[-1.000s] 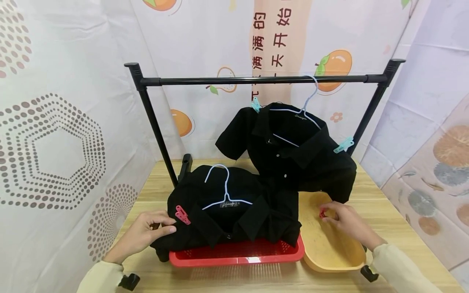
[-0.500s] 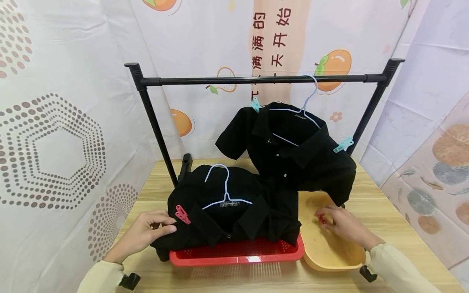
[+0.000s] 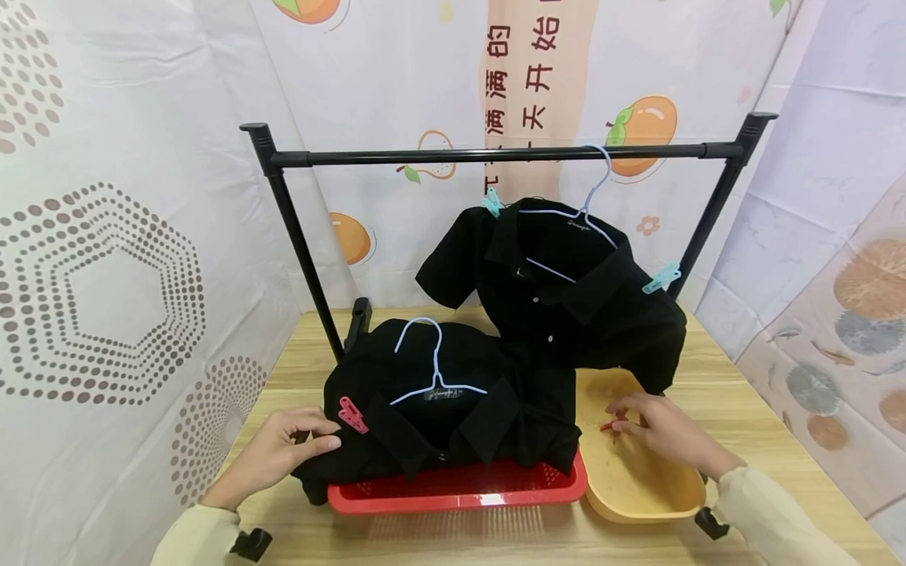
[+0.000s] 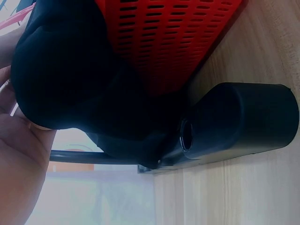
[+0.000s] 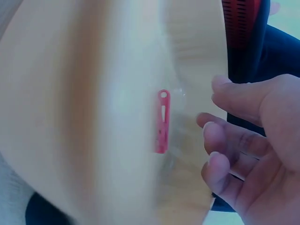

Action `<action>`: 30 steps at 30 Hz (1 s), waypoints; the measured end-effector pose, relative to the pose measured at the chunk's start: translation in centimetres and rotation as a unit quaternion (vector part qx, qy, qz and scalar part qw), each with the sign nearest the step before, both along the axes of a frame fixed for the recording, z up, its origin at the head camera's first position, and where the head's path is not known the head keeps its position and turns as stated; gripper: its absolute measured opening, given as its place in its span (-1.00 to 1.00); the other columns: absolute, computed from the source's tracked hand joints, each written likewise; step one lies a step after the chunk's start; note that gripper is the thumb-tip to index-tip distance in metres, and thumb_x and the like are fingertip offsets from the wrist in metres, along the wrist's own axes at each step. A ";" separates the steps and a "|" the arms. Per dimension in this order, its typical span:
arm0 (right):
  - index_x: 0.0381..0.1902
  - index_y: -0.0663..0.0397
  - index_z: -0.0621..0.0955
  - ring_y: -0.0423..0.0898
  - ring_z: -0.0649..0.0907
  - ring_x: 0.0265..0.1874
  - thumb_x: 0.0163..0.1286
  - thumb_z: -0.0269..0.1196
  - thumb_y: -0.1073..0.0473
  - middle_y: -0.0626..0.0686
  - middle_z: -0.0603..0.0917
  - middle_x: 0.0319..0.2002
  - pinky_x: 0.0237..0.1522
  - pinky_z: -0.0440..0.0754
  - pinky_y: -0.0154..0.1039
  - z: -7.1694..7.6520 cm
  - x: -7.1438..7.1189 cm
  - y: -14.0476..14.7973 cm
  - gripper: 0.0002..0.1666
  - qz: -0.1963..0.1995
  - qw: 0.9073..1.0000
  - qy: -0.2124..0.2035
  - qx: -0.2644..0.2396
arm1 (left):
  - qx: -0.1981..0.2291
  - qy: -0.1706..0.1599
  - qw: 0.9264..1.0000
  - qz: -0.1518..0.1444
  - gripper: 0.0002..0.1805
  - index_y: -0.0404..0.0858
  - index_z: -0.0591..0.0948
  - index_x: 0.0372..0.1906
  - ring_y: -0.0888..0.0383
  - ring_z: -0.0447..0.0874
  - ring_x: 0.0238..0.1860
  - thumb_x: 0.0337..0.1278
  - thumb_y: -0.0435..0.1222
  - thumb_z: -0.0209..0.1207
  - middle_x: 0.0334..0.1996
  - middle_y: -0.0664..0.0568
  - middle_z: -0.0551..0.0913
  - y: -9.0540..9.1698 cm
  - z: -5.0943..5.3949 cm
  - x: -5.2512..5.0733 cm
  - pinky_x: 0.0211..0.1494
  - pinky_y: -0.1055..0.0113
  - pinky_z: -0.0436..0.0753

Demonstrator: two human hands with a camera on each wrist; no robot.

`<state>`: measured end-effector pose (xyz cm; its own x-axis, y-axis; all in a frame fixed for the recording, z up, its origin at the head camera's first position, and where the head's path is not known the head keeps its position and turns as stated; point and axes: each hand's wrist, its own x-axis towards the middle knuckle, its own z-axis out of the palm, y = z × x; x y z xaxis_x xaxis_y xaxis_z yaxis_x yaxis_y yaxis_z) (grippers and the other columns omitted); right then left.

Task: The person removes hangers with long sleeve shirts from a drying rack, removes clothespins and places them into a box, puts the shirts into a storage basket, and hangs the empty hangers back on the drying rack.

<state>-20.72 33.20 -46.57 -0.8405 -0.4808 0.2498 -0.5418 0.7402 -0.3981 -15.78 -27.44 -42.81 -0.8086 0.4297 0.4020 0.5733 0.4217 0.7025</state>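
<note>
Right grip (image 3: 665, 432) has slid slightly left over the tray (image 3: 626, 486) since the earlier frame, and the loose clip (image 5: 161, 140) near its fingertips shows at a new slant; the left grip (image 3: 283, 446) has stayed put. Thumb and fingers of the right grip are curved and parted, with nothing seen between them in the right wrist view. The loose clip lies in the tray, out past those fingertips (in the head view the red runs together under them, so I cannot tell whether it is one clip or more).

Left grip pinches the side of the lower shirt (image 3: 488, 428), the cloth hiding some of its fingers. Just beyond its fingertips sits the pinned clip (image 3: 351, 415). The basket (image 3: 425, 503), under the lower shirt, stands between the two grips on the bench (image 3: 718, 377); the hung shirt (image 3: 609, 338) is beyond the right grip and above it.

For a clean pick-up, I would bring thumb and forefinger down either side of the loose clip, squeeze at its handle end, and keep its mouth clear of the palm. Left grip should hold lightly, without tugging.
</note>
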 end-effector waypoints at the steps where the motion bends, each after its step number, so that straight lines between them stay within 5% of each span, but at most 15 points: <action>1: -0.12 0.08 0.75 -0.24 0.56 -0.36 0.33 0.43 0.27 -0.11 0.74 -0.24 -0.33 0.53 -0.30 0.1 0.0 0.0 -0.84 0.000 1.000 -0.003 -0.004 | 0.000 -0.001 1.000 0.001 -0.78 -0.10 0.83 -0.20 0.26 0.42 -0.52 0.15 -0.48 0.41 -0.40 0.20 0.68 0.0 0.0 0.0 -0.53 0.33 0.40; 8: -0.08 0.05 0.76 -0.36 0.46 -0.46 0.40 0.39 0.22 -0.10 0.75 -0.18 -0.39 0.49 -0.34 1.2 0.2 -0.7 -0.84 -0.010 0.999 -0.023 -0.022 | -0.003 -0.005 1.000 0.014 -0.79 -0.09 0.83 -0.21 0.25 0.45 -0.51 0.15 -0.46 0.42 -0.39 0.21 0.69 0.1 0.2 0.3 -0.51 0.33 0.41; 14: -0.07 -0.05 0.76 -0.30 0.48 -0.59 0.46 0.35 0.12 -0.17 0.75 -0.22 -0.55 0.50 -0.33 2.1 0.4 -2.1 -0.85 -0.014 0.996 -0.035 -0.087 | -0.008 -0.013 1.000 0.023 -0.81 -0.08 0.83 -0.22 0.25 0.45 -0.50 0.17 -0.43 0.41 -0.40 0.22 0.69 0.1 0.3 0.5 -0.50 0.34 0.41; 22: -0.07 -0.18 0.75 -0.19 0.58 -0.51 0.51 0.31 0.07 -0.14 0.76 -0.20 -0.51 0.57 -0.30 3.8 0.6 -3.4 -0.87 -0.020 0.993 -0.034 -0.115 | -0.009 0.011 1.000 0.018 -0.80 -0.08 0.83 -0.23 0.29 0.47 -0.49 0.13 -0.46 0.43 -0.38 0.23 0.72 0.2 0.4 0.2 -0.48 0.38 0.43; 30: -0.07 -0.14 0.75 -0.24 0.66 -0.47 0.51 0.30 0.08 -0.12 0.74 -0.27 -0.55 0.61 -0.27 3.9 1.0 -4.6 -0.87 -0.013 0.989 -0.050 -0.137 | -0.009 0.000 1.000 0.015 -0.82 -0.10 0.84 -0.22 0.29 0.47 -0.48 0.15 -0.44 0.42 -0.39 0.23 0.71 0.3 0.4 0.2 -0.48 0.37 0.44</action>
<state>-19.70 28.62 -42.67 -0.8788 -0.3852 0.2817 -0.4716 0.6105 -0.6363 -15.55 -27.14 -42.36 -0.8218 0.4119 0.3936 0.5594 0.4523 0.6946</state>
